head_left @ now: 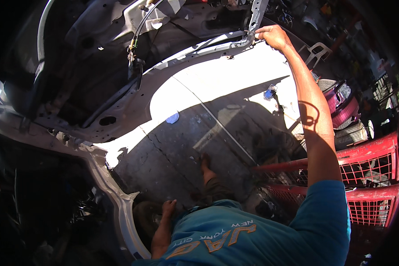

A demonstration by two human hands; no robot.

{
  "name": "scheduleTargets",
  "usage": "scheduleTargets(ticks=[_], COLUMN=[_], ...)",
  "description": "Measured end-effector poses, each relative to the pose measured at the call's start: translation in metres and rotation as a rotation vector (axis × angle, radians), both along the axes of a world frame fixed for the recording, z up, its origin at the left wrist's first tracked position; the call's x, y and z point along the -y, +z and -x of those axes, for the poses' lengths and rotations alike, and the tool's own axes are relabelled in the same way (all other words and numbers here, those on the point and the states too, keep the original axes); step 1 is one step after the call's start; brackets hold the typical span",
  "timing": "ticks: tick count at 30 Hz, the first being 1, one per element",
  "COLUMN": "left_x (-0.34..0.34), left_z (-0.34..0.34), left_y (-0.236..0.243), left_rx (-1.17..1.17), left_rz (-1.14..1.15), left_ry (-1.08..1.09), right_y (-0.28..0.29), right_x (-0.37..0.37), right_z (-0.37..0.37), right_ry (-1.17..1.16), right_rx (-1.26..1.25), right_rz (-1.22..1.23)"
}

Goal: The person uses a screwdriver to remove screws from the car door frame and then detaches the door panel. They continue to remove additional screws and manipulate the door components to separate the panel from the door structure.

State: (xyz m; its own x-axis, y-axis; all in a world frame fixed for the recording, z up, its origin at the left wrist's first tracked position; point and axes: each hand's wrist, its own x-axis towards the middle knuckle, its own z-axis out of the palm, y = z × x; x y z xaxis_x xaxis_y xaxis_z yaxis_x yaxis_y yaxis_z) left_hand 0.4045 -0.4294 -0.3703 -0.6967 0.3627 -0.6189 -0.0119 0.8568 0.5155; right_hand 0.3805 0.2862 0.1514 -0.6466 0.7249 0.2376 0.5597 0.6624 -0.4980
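Observation:
My right arm stretches far ahead, and my right hand is closed in a pinch at the upper corner of a pale metal frame rail. Between its fingertips is a thin dark piece whose kind I cannot make out. The rail edges a bare grey vehicle panel, on which a cable hangs. Low beside my body, my left hand is near a dark round thing that looks like a tyre. Its fingers are too small and shaded to read.
Red mesh-sided racks stand close on my right, with a pink bundle behind them. A blue round thing and a small blue-capped item are on the floor. A pale body sill curves past my left.

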Motion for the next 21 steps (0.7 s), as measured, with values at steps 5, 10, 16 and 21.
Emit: scheduleTargets(ticks=[5, 10, 16, 21], left_x=[-0.006, -0.018, -0.034, -0.056], left_z=[-0.006, -0.013, -0.007, 0.004], left_y=[-0.008, -0.006, -0.017, -0.016], left_rx=[0.139, 0.149, 0.22, 0.168], left_rz=[0.062, 0.054, 0.047, 0.094], left_ry=[0.022, 0.001, -0.072, -0.242], right_y=[-0.001, 0.001, -0.004, -0.007], right_x=[-0.001, 0.006, -0.007, -0.003], right_z=[-0.002, -0.002, -0.001, -0.001], right_ry=[-0.023, -0.013, -0.018, 0.026], right_rx=[0.015, -0.011, 0.043, -0.042], right_rz=[0.031, 0.012, -0.012, -0.027])
